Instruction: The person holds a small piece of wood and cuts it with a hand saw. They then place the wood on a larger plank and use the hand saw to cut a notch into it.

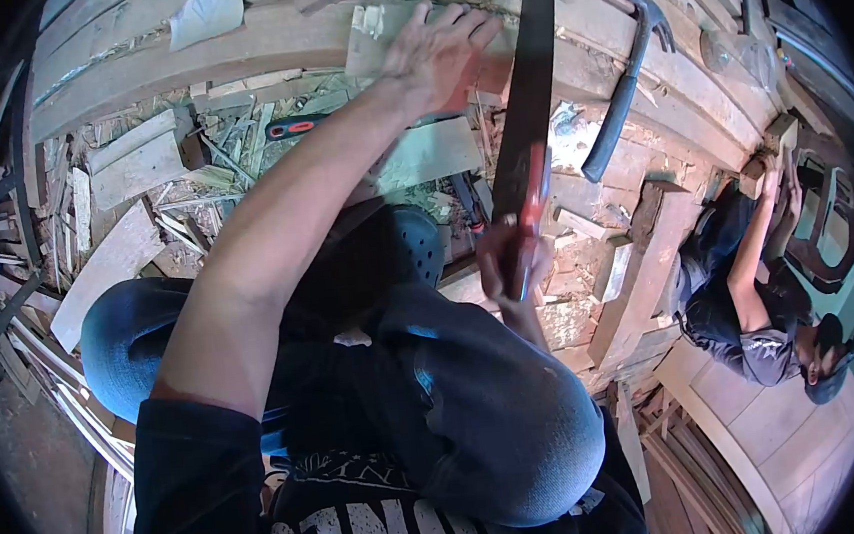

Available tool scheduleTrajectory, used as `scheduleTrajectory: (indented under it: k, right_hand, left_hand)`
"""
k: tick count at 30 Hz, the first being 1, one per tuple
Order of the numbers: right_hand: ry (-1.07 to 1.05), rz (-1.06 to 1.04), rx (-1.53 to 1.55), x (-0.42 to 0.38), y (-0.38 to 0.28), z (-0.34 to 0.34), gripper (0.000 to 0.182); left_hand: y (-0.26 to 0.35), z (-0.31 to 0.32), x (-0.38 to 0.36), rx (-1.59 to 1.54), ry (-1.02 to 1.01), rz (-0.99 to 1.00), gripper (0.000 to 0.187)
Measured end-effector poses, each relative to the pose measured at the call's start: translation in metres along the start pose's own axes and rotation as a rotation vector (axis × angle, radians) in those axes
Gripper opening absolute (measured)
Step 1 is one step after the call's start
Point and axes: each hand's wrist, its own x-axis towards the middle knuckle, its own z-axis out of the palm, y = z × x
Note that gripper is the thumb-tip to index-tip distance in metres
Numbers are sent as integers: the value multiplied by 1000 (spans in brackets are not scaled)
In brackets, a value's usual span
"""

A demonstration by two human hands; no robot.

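While its fingers [464, 33] lie spread flat and open, the left hand [435, 55] presses down on a small pale block of wood [369, 36] resting on a long curved wooden plank [230, 52] at the far side of the scene. Nearer, the right hand [507, 261] has its fingers closed around the red handle of a long dark-bladed handsaw [527, 108], whose blade runs away from the person, just right of the left hand and across the plank. A black-handled claw hammer [624, 91] lies on the boards further right. Wood scraps and shavings [160, 188] cover the floor at left. Another person [752, 312] crouches at work at the far right edge.
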Motion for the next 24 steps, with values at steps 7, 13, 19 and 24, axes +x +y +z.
scheduleTrajectory:
  k: [7,13,19,24]
  right_hand:
    - [125,316,876,-18,11,10,22]
    - [16,59,104,10,9,12,25]
    - [100,295,334,-4,6,9,24]
    - [114,17,-109,-14,-2,11,15]
  left_hand:
    - [-4,9,1,62,20,2,71]
    - [2,12,1,-8,9,-18,76]
    - [1,-3,5,18,-89,-56,82]
    - [-1,-3,6,24,-101,29,87]
